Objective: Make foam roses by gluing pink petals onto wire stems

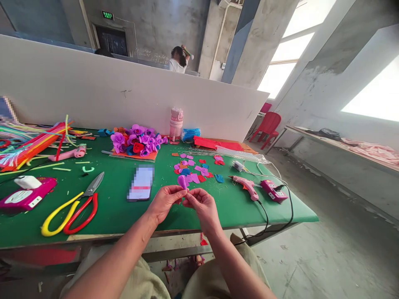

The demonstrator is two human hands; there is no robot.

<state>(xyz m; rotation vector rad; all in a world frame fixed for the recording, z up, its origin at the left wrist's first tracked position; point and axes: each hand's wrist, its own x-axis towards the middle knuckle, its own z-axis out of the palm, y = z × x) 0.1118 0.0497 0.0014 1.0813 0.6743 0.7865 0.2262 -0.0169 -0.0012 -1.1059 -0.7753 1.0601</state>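
Near the front edge of the green table (112, 216), my left hand (166, 201) and my right hand (201, 205) meet with fingertips pinched together. Between them stands a small rolled purple petal (182, 182), gripped at its base by both hands. Just beyond my hands lie loose purple, red, blue and orange petals (202, 178). A bunch of finished purple, red and blue flowers (139, 139) rests at the back, left of the petals. The pink glue gun (246, 185) lies on its side to the right of my hands.
A phone (141, 182), large scissors (76, 207) and a pink power strip (28, 197) lie at the left. Colourful pipe cleaners (34, 145) fill the far left. At the back stands a pink bottle (176, 124). Another power strip (273, 191) and cables are at right. A person (178, 60) is beyond the partition.
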